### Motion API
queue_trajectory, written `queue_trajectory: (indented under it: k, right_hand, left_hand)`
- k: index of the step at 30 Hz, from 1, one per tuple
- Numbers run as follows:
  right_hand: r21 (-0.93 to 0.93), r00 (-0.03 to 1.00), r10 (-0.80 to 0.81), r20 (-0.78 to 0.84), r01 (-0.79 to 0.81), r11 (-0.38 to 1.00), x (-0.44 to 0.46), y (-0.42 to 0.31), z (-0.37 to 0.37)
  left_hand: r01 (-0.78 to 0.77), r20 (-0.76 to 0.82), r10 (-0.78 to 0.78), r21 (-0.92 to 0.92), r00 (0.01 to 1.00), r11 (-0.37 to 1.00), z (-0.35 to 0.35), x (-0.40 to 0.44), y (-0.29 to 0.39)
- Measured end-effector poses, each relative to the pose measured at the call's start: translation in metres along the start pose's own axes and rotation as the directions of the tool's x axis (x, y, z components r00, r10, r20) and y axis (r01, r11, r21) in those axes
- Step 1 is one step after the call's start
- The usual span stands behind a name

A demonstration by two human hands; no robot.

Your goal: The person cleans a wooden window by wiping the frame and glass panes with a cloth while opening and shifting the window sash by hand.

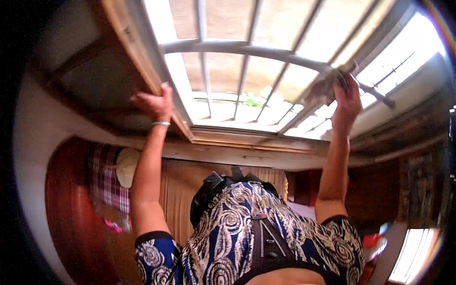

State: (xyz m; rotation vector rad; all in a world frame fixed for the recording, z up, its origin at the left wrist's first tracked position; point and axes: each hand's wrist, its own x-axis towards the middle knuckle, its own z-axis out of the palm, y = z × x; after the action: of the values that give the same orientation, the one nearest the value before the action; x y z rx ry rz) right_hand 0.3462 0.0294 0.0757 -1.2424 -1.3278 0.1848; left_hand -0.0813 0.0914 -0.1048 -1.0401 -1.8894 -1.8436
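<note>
My left hand (156, 103), with a bangle at the wrist, grips the wooden edge of the window frame (142, 61), thumb on one side and fingers on the other. On the right, my right hand (347, 102) is closed on a crumpled greyish cloth (324, 90). That cloth presses against the curved metal bar (266, 51), near its right end. Upright window bars (242, 80) cross behind the curved bar. The fingertips of my right hand are partly hidden by the cloth and blur.
Below the window runs a wooden sill (247, 151). A brown ribbed surface (178, 199) lies beneath, beside a dark red curved wooden panel (71, 204). Checked cloth (107, 173) and a pale round object (127, 167) are at left. Dark wooden furniture (375, 190) stands at right.
</note>
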Motion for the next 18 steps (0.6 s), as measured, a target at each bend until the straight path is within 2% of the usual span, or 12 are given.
queue_trajectory:
  k: [2,3,5,6,7,8,10,11,12,14,16,18]
  right_hand:
    - [0.136,0.999,0.030,-0.017,-0.027,0.990,-0.001,-0.011,-0.004]
    - [0.104,1.000,-0.021,-0.014,0.022,0.994,0.006,-0.003,-0.007]
    - [0.232,0.999,0.026,-0.019,-0.020,0.972,0.008,0.015,-0.001]
    - [0.228,0.998,0.060,-0.036,-0.051,0.972,0.013,0.031,-0.014]
    - [0.377,0.991,0.133,-0.010,-0.119,0.919,0.009,0.027,-0.012]
    - [0.495,0.980,0.197,0.011,-0.176,0.851,0.010,0.025,-0.019]
    - [0.549,0.959,0.278,0.062,-0.266,0.793,0.011,0.066,-0.030]
    - [0.515,0.950,0.313,-0.015,-0.261,0.816,0.016,0.088,-0.035]
    - [0.488,0.926,0.349,-0.143,-0.240,0.839,0.014,0.115,-0.058]
    - [0.160,0.907,0.247,-0.340,-0.203,0.966,0.021,0.156,-0.078]
    - [-0.041,0.894,0.267,-0.359,-0.301,0.953,0.032,0.176,-0.127]
    - [-0.043,0.844,0.279,-0.458,-0.335,0.941,0.045,0.199,-0.151]
  left_hand:
    - [-0.092,-0.054,0.103,0.176,0.993,0.980,-0.014,0.011,-0.019]
    - [-0.136,-0.056,0.157,0.278,0.986,0.951,-0.011,0.012,-0.027]
    - [-0.156,-0.098,0.243,0.533,0.965,0.832,-0.015,0.021,-0.051]
    - [-0.153,-0.082,0.233,0.539,0.969,0.828,-0.011,0.021,-0.058]
    - [-0.150,-0.086,0.236,0.554,0.968,0.819,-0.026,0.025,-0.067]
    - [-0.148,-0.069,0.206,0.480,0.976,0.865,-0.035,0.028,-0.071]
    - [-0.126,-0.035,0.145,0.321,0.989,0.938,-0.052,0.033,-0.078]
    - [-0.007,-0.057,0.015,0.151,0.998,0.989,-0.063,0.027,-0.043]
    - [-0.025,-0.050,0.031,0.118,0.998,0.993,-0.058,0.032,-0.037]
    - [-0.065,-0.087,0.083,0.193,0.993,0.979,-0.075,0.038,-0.048]
    - [-0.113,-0.136,0.153,0.266,0.979,0.957,-0.082,0.041,-0.056]
    - [-0.064,-0.075,0.095,0.340,0.993,0.938,-0.098,0.048,-0.073]
